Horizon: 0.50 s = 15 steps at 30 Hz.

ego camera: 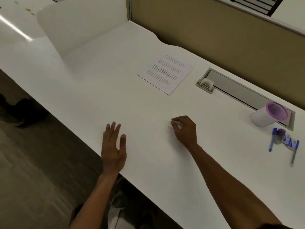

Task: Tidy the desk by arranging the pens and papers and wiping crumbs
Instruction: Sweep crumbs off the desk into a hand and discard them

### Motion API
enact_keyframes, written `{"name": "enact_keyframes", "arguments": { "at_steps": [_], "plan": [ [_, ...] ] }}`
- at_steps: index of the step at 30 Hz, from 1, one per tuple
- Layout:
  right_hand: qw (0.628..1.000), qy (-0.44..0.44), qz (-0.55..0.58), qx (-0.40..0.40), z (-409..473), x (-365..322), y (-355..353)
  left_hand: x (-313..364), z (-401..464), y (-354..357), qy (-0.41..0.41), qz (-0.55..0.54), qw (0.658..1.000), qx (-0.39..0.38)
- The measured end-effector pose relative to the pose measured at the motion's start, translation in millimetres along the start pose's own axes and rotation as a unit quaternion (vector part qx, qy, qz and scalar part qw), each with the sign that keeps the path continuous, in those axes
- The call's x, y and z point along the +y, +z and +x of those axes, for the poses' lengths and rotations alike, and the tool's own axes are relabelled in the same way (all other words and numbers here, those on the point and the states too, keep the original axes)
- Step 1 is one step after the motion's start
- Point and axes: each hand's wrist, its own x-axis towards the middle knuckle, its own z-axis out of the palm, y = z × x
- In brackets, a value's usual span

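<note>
A printed sheet of paper (165, 73) lies flat on the white desk (115, 90), beyond my hands. At the far right a white cup with a pink rim (269, 115) stands near several blue pens (283, 142), which lie blurred on the desk. My left hand (113, 147) rests flat near the desk's front edge, fingers straight. My right hand (184, 129) hovers over the desk's middle with fingers curled and fingertips pinched together; something small and white may sit between them, but I cannot tell what.
A grey cable tray with a flap (231, 90) is set into the desk at the back right, against a tan partition (214, 30). A white divider (79, 25) stands at the back left; crumbs (29, 10) lie on the neighbouring desk beyond it.
</note>
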Motion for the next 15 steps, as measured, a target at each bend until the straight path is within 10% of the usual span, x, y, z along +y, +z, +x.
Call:
{"name": "enact_keyframes", "arguments": {
  "at_steps": [2,6,8,15],
  "plan": [
    [0.997,-0.011,-0.014,-0.072,0.8,5.9,3.7,-8.9,-10.4,-15.5,-0.155,-0.151,0.964,0.156],
    [0.973,-0.050,-0.052,-0.221,-29.1,-4.8,12.9,-36.7,-40.7,-44.2,-0.416,-0.600,0.640,0.240],
    [0.963,-0.068,0.008,-0.261,-51.1,-17.1,9.7,-38.2,-58.7,-48.3,-0.404,-0.700,0.553,0.203],
    [0.968,0.096,0.188,-0.137,-12.6,-13.2,-6.3,-48.9,-80.7,-14.7,-0.359,-0.760,0.520,0.154]
  ]
}}
